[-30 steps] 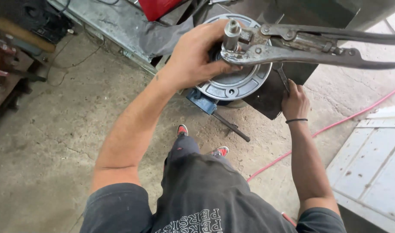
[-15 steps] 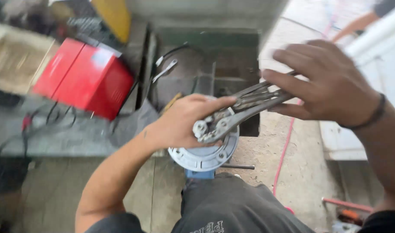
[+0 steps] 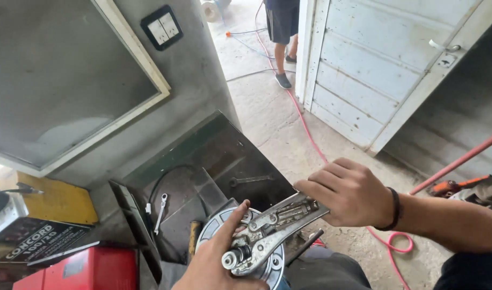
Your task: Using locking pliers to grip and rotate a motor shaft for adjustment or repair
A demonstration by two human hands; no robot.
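Observation:
My left hand [image 3: 219, 258] rests on a round metal disc part [image 3: 216, 225] at the bottom centre, thumb raised beside its hub. My right hand [image 3: 350, 190] is closed round the handles of grey locking pliers [image 3: 278, 223]. The pliers' jaws clamp a small cylindrical hub piece [image 3: 232, 260] at the disc's middle. The disc's lower half is hidden by my left hand and the frame edge.
A dark metal bench top [image 3: 230, 156] carries a wrench [image 3: 251, 180] and a small spanner [image 3: 161, 209]. A red box [image 3: 90, 271] sits lower left. A red hose [image 3: 305, 129] crosses the concrete floor. Another person's legs [image 3: 283, 48] stand by a white door [image 3: 374, 70].
The view has tilted up and swung, showing the wall, door and floor. My right hand has slid down the pliers' handles, and my left hand stays on the disc.

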